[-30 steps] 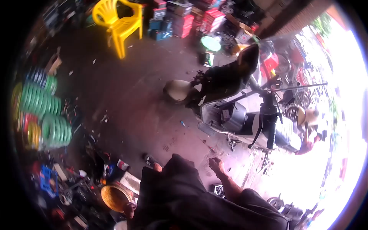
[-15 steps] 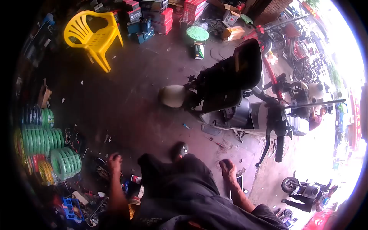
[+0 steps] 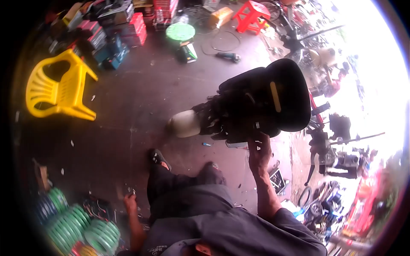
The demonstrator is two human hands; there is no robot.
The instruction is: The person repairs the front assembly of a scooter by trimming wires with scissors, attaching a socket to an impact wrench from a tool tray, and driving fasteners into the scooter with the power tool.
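Here's the scooter (image 3: 239, 102), right in the middle of the floor, and it's the black seat (image 3: 294, 85) that grabs the eye: a broad, rounded dark slab at its right end, raised and tilted, with one tan strip (image 3: 275, 97) across it. Dull, deep black, hardly any detail showing in that shadow. Going left, the body narrows into a jumble of dark fittings and ends in a pale, smooth, rounded tail piece (image 3: 186, 123). A small white label (image 3: 256, 125) shows near the lower edge, and to the right there's the handlebar (image 3: 318, 143).

And look at the right hand (image 3: 260, 152)! It's up against the scooter's near edge, just below that label, fingers bent, fingertips lost against the black; whether it has a firm hold, I can't tell from here. The left hand (image 3: 130, 199) is well apart, low on the near left, fingers partly curled; can't make out whether anything is in it. Green coils (image 3: 68, 228) are stacked just beyond it to the left.

Around the floor: a yellow chair (image 3: 62, 87) at far left, a red stool (image 3: 252, 16) at the far side, a grinder (image 3: 228, 56) lying by its cable, and a tray (image 3: 277, 181) near the right forearm.
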